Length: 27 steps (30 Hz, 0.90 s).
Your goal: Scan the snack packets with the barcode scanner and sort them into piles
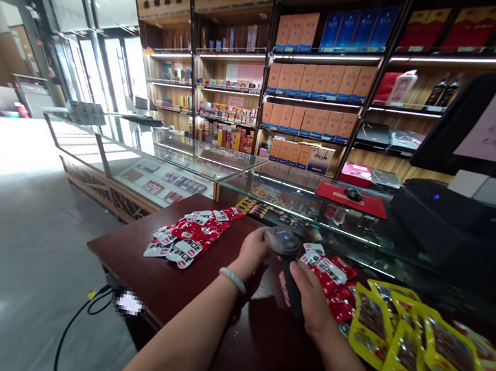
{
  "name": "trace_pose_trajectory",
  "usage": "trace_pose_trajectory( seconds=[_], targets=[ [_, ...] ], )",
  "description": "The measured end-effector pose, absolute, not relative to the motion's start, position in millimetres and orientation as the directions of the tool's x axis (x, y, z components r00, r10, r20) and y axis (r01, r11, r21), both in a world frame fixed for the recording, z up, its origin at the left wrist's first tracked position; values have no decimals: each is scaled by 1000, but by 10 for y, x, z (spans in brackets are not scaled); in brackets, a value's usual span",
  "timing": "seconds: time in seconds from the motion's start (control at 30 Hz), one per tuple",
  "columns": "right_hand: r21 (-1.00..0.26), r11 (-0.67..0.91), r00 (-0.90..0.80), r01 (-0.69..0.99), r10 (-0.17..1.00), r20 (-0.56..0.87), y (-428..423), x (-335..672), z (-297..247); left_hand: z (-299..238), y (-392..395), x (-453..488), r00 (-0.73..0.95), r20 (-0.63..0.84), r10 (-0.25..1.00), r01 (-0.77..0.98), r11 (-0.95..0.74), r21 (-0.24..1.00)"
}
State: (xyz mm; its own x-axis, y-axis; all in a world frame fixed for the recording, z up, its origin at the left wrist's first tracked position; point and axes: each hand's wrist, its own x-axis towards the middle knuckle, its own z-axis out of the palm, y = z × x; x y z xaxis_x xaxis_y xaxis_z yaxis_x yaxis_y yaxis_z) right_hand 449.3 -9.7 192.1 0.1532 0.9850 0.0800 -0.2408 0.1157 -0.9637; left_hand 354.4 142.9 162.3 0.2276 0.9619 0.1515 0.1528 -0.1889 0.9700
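Table [131, 248] below, my right hand [310, 299] grasps the scanner [283, 241] (left hand [253, 251], can't tell) and wide swings could scatter four-o'clock bags [410, 352].

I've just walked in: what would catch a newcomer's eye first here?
Probably the bright yellow packets at the lower right, beside the right arm. Next, in the middle, comes the dark handheld device with its blue light, its handle in the right hand and the left hand at its head. Behind, rows of orange boxes fill the shelves.
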Motion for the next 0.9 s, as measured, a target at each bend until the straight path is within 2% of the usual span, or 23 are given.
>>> trace_pose_trajectory(
  seconds=[0.07, 0.17, 0.27, 0.37, 0.43, 0.6, 0.73, 0.83, 0.9],
  targets=[
    [-964, 91, 148, -249, 988, 55, -90, 4469, 1909, 1671, 1584, 3432, 164, 250, 954, 430, -298, 852],
    [-969, 54, 142, -243, 990, 19, -71, 4436, 1876, 1788, 1941, 3277, 123, 291, 949, 779, -274, 564],
    [-973, 39, 133, -230, 991, 8, -47, 4431, 1830, 1884, 2327, 3103, 139, 238, 961, 918, -215, 334],
    [-968, 43, 143, -247, 990, 8, -40, 4440, 1810, 1904, 2583, 2895, 116, 74, 991, 976, -127, 176],
    [-965, 64, 157, -255, 987, 24, -47, 4443, 1820, 1889, 2649, 2793, 105, 14, 994, 985, -106, 138],
    [-960, 89, 156, -266, 987, 48, -49, 4462, 1871, 1907, 2603, 2861, 193, 53, 980, 976, -197, 93],
    [-952, 99, 178, -288, 983, 48, -48, 4503, 1937, 1982, 2501, 3049, 241, 19, 970, 967, -241, 78],
    [-946, 98, 196, -310, 980, 37, -78, 4540, 2027, 2006, 2360, 3123, 298, 16, 954, 943, -297, 150],
    [-934, 119, 201, -336, 978, 52, -104, 4568, 2093, 1989, 2212, 3159, 306, 52, 951, 906, -308, 290]
  ],
)
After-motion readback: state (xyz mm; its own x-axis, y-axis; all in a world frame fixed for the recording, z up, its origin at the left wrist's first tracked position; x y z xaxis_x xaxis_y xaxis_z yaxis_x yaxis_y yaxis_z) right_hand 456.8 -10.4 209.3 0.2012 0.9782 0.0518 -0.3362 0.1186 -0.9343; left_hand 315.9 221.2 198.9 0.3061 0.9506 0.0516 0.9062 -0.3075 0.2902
